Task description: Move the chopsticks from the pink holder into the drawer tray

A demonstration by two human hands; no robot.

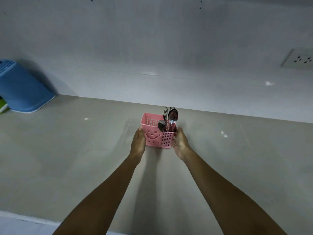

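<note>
A pink holder [156,133] stands upright on a pale grey counter [67,150], near the back where the counter meets the white wall [152,48]. Both arms reach forward from the lower edge of the view, and the two hands clasp the holder from opposite sides. The left hand [138,143] lies flat against the left wall, fingers together and pointing upward, the thumb near the top rim. The right hand [180,143] presses against the right wall in the same way — palm inward, fingers closed up beside one another rather than spread. The holder sits squeezed between the two palms; whether its base touches the counter or hangs just above it cannot be told.

The holder's front carries a cut-out smiling face, and its other walls are pierced with rows of small holes. Inside, metal spoons [172,116] and a fork [165,112] stand with their heads up, leaning toward the back right corner, and another spoon [160,124] sits lower toward the middle. No chopsticks can be made out among them — the contents are small and partly hidden.

Far to the left, against the wall, stands a blue plastic container [22,89] with something green [3,106] just beside it. A wall socket [299,59] sits high at the right.
</note>
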